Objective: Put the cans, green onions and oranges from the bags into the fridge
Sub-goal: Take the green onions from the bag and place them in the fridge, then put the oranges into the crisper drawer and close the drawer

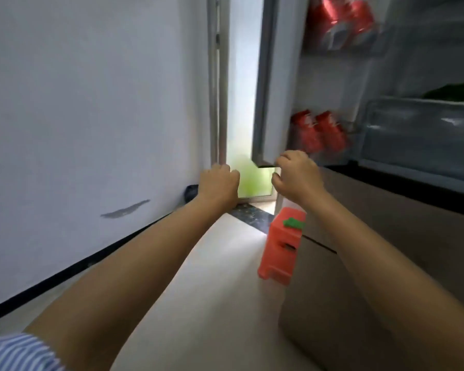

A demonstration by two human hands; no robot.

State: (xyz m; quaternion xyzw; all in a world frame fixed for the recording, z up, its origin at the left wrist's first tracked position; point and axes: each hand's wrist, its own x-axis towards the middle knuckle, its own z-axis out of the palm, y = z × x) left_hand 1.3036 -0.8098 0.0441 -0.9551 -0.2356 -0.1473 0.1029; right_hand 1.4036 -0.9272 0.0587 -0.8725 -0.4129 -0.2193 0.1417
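Right hand [296,174]: fingers curled around the bottom corner of the open fridge door [275,84], gripping its lower edge. Left hand [220,182]: closed into a loose fist, holding nothing, just left of the door and apart from it. Door shelves: two red cans [319,131] in the lower rack directly above the right hand; further red cans [340,20] in the upper rack, blurred. Fridge interior, right: a clear drawer [423,135] with something dark green [453,92] above it, possibly the green onions. Floor: an orange plastic stool [280,247] beside the lower fridge front. White wall [91,103] at left.
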